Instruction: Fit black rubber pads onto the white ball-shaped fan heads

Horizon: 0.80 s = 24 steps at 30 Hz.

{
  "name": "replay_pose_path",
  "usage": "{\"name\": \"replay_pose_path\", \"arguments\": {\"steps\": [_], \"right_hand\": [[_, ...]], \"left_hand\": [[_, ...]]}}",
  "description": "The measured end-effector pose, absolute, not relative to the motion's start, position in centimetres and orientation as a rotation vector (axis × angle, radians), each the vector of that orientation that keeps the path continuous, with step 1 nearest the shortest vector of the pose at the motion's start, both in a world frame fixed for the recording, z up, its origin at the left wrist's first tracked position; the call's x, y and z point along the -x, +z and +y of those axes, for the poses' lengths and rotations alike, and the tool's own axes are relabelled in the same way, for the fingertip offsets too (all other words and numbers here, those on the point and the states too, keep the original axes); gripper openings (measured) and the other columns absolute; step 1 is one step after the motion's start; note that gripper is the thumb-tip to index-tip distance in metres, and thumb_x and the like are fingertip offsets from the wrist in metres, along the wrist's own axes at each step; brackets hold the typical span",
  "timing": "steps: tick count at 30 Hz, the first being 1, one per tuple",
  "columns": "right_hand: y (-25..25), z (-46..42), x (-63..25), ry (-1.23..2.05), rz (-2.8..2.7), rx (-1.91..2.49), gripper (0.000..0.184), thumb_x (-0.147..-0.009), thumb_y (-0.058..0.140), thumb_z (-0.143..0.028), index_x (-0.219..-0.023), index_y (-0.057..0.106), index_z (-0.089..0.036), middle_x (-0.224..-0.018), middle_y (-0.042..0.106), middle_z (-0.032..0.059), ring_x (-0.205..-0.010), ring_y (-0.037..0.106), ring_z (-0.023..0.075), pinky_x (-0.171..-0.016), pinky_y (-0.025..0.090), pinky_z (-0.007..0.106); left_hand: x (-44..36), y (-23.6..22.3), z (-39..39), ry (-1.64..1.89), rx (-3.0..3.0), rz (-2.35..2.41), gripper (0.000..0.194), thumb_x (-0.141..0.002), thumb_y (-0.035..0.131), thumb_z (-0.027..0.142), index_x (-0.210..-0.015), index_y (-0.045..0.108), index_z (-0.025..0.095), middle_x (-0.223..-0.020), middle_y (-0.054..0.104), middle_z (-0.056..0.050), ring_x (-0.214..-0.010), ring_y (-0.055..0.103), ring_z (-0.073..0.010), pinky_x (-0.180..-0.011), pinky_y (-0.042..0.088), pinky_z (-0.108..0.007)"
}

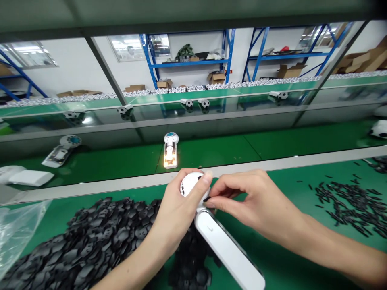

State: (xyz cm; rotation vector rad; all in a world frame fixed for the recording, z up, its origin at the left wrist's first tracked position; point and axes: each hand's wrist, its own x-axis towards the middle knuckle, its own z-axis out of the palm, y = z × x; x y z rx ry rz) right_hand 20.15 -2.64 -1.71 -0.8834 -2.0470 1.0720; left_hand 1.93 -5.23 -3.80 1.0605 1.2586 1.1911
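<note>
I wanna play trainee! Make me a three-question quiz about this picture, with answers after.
1. Which hand has its thumb across the round head of the white gadget?
2. True or false: the thin black strips lie left of both hands.
3. What colour does the lit gadget glow? A) red B) warm yellow C) purple

Key:
1. The left hand.
2. False: the strips lie right of the right hand.
3. B.

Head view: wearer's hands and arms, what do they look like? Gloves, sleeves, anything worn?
Left hand and right hand are ungloved, with no rings on the visible fingers. Both forearms are bare: no sleeves, watch or bracelet in view.
</note>
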Motion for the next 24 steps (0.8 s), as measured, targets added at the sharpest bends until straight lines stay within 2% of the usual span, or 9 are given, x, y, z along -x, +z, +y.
{"name": "replay_pose_path", "arguments": {"steps": [3, 9, 13, 20, 24], "right_hand": [[-2.2, -2.8, -19.8, 1.049, -1.996, 0.849, 0.018, -0.090, 0.083, -0.012, -0.077, 0.073, -0.018, -0.073, 0.075, -0.0041, -0.065, 0.067, 0.0125, -0.060, 0.047, 0.021], [-2.8, -2.7, -19.3, 1.101, -1.864, 0.847, 0.026, -0.085, 0.088, -0.014, -0.074, 0.065, -0.019, -0.073, 0.073, -0.0052, -0.065, 0.067, 0.0116, -0.060, 0.050, 0.020], [-2.9, -2.5, -19.3, 1.137, -1.820, 0.812, 0.032, -0.084, 0.090, -0.017, -0.074, 0.060, -0.020, -0.071, 0.069, -0.0057, -0.063, 0.064, 0.0116, -0.060, 0.052, 0.019], [-2.2, -2.3, -19.4, 1.345, -1.839, 0.816, 0.038, -0.091, 0.088, -0.036, -0.077, 0.057, -0.020, -0.076, 0.072, -0.0030, -0.069, 0.068, 0.0150, -0.062, 0.054, 0.023], [-1.7, -2.4, -19.6, 1.457, -1.840, 0.825, 0.037, -0.091, 0.088, -0.035, -0.079, 0.056, -0.021, -0.079, 0.072, -0.0040, -0.074, 0.072, 0.0163, -0.063, 0.054, 0.023]], "left_hand": [[-2.0, -3.8, -5.2, 1.212, -1.108, 1.287, 0.044, -0.079, 0.089, 0.053, -0.098, 0.070, 0.019, -0.076, 0.060, 0.002, -0.063, 0.049, -0.0100, -0.052, 0.039, -0.017], [-2.4, -2.9, -5.5, 1.180, -1.124, 1.396, 0.055, -0.075, 0.089, 0.063, -0.098, 0.069, 0.017, -0.079, 0.063, 0.000, -0.066, 0.051, -0.0117, -0.055, 0.043, -0.018], [-2.6, -2.1, -5.9, 1.180, -1.137, 1.403, 0.055, -0.081, 0.081, 0.069, -0.095, 0.068, 0.018, -0.076, 0.061, 0.000, -0.063, 0.050, -0.0111, -0.053, 0.043, -0.018], [-2.7, -0.6, -6.2, 1.176, -1.146, 1.343, 0.048, -0.078, 0.086, 0.061, -0.092, 0.066, 0.019, -0.074, 0.060, 0.001, -0.062, 0.049, -0.0114, -0.050, 0.043, -0.017], [-2.7, -0.7, -6.5, 1.173, -1.165, 1.313, 0.039, -0.079, 0.088, 0.048, -0.094, 0.067, 0.019, -0.076, 0.062, 0.001, -0.063, 0.049, -0.0111, -0.051, 0.042, -0.016]]}}
